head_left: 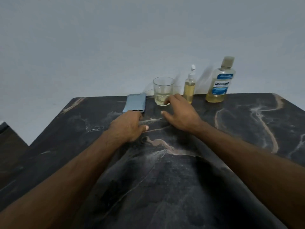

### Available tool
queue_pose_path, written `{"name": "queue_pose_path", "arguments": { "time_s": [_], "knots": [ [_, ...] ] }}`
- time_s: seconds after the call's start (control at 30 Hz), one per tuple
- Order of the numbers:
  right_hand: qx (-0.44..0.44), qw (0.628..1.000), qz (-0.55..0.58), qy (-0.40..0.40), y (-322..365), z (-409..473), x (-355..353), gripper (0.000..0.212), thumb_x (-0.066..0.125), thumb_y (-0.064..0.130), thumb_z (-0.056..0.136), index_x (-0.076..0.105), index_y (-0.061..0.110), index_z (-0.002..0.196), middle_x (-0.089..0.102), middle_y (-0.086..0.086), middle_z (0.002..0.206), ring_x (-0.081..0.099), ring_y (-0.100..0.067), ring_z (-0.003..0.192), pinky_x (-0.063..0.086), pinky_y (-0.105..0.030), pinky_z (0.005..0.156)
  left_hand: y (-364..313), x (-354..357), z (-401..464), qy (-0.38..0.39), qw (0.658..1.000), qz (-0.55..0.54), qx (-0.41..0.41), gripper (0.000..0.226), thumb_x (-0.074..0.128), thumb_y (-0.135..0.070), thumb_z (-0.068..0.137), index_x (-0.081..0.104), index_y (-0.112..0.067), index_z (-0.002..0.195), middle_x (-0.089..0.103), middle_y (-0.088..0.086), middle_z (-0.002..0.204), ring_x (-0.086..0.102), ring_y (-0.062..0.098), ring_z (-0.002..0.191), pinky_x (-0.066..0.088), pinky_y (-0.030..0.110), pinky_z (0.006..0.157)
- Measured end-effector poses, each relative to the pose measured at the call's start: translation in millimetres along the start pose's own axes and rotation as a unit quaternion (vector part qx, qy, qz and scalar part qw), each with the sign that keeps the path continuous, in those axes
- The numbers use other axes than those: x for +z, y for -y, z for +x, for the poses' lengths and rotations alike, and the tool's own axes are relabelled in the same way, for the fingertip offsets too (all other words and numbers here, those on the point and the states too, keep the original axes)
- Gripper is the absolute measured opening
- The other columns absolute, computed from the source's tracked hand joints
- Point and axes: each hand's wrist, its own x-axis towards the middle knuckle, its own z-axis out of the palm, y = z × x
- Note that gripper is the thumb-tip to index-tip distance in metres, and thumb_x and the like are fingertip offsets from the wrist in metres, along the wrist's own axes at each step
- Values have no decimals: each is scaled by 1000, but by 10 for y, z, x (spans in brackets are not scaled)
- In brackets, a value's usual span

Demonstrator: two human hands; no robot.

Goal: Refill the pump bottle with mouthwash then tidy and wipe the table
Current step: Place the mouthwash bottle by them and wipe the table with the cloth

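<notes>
A slim pump bottle [189, 89] with yellow liquid stands at the table's far edge. To its right stands a capped Listerine mouthwash bottle [218, 83], low on yellow liquid. A clear glass [162, 90] with a little liquid stands left of the pump bottle. A folded blue cloth [135, 103] lies left of the glass. My left hand [127, 126] rests on the table with its fingertips at the cloth's near edge. My right hand [180, 113] is spread open, its fingertips at the base of the glass.
The dark marble-patterned table [165, 179] reaches to a plain grey wall. Its left edge [49, 129] falls away to a darker floor area. Pale dusty smears mark the tabletop.
</notes>
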Motion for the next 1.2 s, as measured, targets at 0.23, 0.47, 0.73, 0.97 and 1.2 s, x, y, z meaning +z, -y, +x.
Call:
{"name": "queue_pose_path", "arguments": {
  "time_s": [0.23,0.47,0.73,0.97,1.2],
  "knots": [
    [-65,991,-51,101,454,461,383,54,63,37,91,43,15,137,45,-9,139,48,-28,123,45,-42,98,187,73,13,3,999,10,30,48,68,-48,85,56,-16,118,60,7,118,59,26,104,51,46,92],
    [-106,967,-181,143,616,721,620,27,49,30,99,54,14,120,57,-10,115,58,-29,101,39,-36,69,208,96,40,9,999,17,30,55,67,-49,86,54,-16,128,56,7,125,55,27,111,50,48,95],
    [-91,976,-183,82,661,573,325,25,49,9,94,50,8,119,63,-20,107,60,-37,94,39,-37,68,220,89,-143,16,999,-1,42,57,62,-48,90,49,-15,135,52,8,131,52,26,117,46,47,100],
    [-84,989,-111,43,612,-201,-481,26,41,20,103,57,10,122,68,-18,99,61,-35,84,51,-43,72,178,78,-770,11,998,-25,49,46,59,-51,91,56,-15,121,57,6,121,56,23,106,50,46,94],
    [-37,995,-89,19,354,-1315,-1130,26,42,23,102,59,11,117,69,-17,97,62,-37,82,52,-47,71,-6,113,-1556,-50,993,-99,41,50,57,-48,93,54,-15,131,55,6,136,52,22,124,44,41,103]
  ]
}}
